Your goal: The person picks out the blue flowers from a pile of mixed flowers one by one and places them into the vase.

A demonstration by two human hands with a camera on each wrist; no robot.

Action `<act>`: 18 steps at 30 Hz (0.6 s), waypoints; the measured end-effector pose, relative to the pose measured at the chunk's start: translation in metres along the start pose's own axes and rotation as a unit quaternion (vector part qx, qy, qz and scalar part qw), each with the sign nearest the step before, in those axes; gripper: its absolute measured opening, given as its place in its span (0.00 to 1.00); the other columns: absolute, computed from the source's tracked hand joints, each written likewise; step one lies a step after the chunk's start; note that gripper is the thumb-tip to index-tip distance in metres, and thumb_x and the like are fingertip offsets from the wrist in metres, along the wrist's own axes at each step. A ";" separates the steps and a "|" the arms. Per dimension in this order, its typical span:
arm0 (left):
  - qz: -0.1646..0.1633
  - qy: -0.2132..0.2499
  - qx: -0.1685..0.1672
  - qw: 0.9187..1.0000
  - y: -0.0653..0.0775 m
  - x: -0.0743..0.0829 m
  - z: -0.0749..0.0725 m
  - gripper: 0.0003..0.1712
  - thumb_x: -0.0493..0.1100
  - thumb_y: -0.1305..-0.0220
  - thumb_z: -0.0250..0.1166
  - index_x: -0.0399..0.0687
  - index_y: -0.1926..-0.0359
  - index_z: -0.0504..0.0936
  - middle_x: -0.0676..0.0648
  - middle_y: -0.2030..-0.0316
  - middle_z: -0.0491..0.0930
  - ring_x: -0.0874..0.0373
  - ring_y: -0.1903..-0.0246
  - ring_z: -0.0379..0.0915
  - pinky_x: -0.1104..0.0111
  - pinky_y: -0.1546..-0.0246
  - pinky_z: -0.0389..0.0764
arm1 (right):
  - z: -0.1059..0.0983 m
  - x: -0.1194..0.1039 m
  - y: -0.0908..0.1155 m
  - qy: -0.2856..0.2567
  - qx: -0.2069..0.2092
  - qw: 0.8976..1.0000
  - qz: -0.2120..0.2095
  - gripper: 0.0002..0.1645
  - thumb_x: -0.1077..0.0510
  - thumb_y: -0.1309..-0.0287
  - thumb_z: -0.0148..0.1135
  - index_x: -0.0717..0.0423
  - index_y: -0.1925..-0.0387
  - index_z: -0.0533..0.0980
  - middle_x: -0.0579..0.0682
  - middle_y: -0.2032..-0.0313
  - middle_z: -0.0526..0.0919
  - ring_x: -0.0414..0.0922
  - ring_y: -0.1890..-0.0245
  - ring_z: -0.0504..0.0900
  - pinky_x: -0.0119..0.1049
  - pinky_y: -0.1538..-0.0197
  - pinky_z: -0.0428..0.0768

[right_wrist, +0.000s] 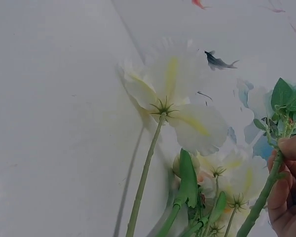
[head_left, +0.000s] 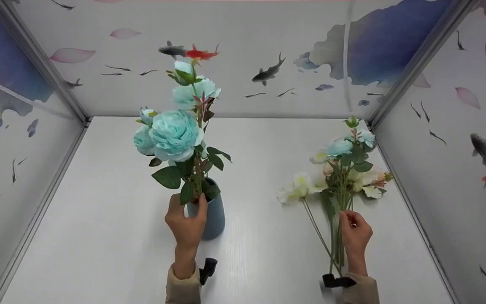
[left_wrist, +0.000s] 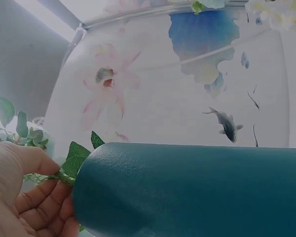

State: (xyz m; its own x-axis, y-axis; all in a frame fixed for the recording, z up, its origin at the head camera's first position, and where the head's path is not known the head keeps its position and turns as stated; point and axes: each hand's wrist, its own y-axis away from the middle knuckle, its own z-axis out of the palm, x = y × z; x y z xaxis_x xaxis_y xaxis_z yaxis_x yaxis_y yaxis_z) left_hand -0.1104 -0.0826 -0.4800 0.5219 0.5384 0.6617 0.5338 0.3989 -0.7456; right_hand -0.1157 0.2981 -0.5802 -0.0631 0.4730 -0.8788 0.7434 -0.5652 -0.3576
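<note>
A blue-grey vase [head_left: 214, 217] stands on the table left of the middle. My left hand [head_left: 187, 228] is at its mouth, pinching the green stem of a tall artificial flower spray with light blue blooms [head_left: 175, 135]. In the left wrist view the thumb and fingers of the left hand [left_wrist: 42, 205] meet on the stem, right beside the rim of the vase [left_wrist: 187, 190]. My right hand [head_left: 356, 238] is at the bunch on the right and pinches a green stem [right_wrist: 261, 200] with leaves. White flowers [right_wrist: 163, 106] with yellow streaks lie close by; the lower stem ends inside the vase are hidden.
Beside the right hand, white flowers [head_left: 298, 190] and blue ones [head_left: 339, 147] lie together, their stems pointing toward me. Panels printed with fish and petals wall the white table [head_left: 260, 245] at the back and both sides. Black wrist mounts [head_left: 208, 270] sit at the sleeves.
</note>
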 end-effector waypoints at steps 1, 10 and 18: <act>-0.002 -0.002 0.002 1.000 0.000 0.000 0.000 0.14 0.26 0.57 0.68 0.30 0.63 0.80 0.40 0.72 0.79 0.50 0.71 0.74 0.69 0.66 0.72 | 0.000 0.000 0.000 -0.005 0.002 1.000 0.000 0.03 0.69 0.49 0.65 0.69 0.74 0.79 0.40 0.82 0.75 0.30 0.81 0.67 0.20 0.77 0.66; -0.006 -0.003 0.017 1.000 0.002 -0.002 0.000 0.13 0.27 0.56 0.69 0.31 0.65 0.80 0.41 0.73 0.76 0.49 0.72 0.72 0.62 0.62 0.63 | 0.001 -0.001 0.001 -0.026 0.001 1.000 -0.003 0.04 0.68 0.47 0.64 0.69 0.72 0.80 0.37 0.80 0.75 0.31 0.80 0.69 0.20 0.77 0.67; 0.001 -0.020 0.006 1.000 0.004 -0.003 -0.001 0.15 0.30 0.57 0.70 0.31 0.63 0.81 0.41 0.71 0.80 0.46 0.64 0.71 0.58 0.61 0.62 | -0.001 -0.022 0.005 -0.037 -0.005 0.999 -0.034 0.04 0.71 0.47 0.62 0.73 0.72 0.79 0.53 0.80 0.77 0.32 0.80 0.68 0.20 0.77 0.66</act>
State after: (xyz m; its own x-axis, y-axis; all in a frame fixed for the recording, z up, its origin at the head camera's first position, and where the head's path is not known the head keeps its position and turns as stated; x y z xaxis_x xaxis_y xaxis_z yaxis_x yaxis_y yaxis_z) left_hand -0.1093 -0.0836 -0.4852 0.4956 0.5688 0.6564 0.5250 0.4058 -0.7481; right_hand -0.1098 0.2852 -0.5628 -0.1619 0.4592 -0.8735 0.7423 -0.5265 -0.4144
